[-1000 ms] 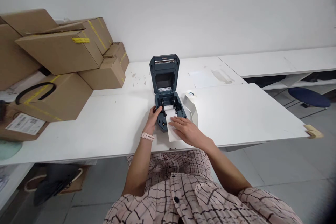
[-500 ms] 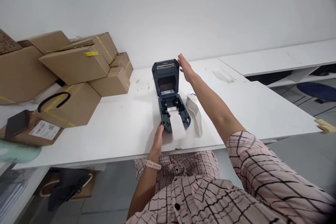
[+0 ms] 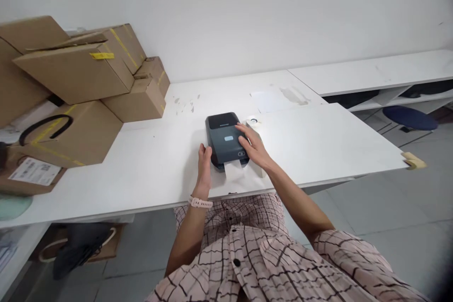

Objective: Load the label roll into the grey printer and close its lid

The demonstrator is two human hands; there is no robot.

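Note:
A dark label printer (image 3: 224, 144) stands on the white table with its lid down. White label paper (image 3: 234, 170) comes out of its front and lies toward the table edge. My right hand (image 3: 254, 146) rests on the lid's right side, fingers stretched out and a little apart. Along the printer's left side, my left hand (image 3: 204, 163) is held upright with straight fingers, at or very near the casing. Just behind my right hand lies a white label roll (image 3: 253, 121), partly covered; its loose strip is mostly hidden.
Cardboard boxes (image 3: 74, 73) with yellow tape are piled on the left of the white table (image 3: 159, 165). A yellowish pad (image 3: 413, 161) covers the table's right corner. A blue stool (image 3: 409, 118) stands at the right, and a dark bag (image 3: 83, 245) is below at the left.
The printer's lid has swung down from upright to shut, with my right hand coming down and toward me on it. My left hand stays at the printer's left side. The view has shifted slightly.

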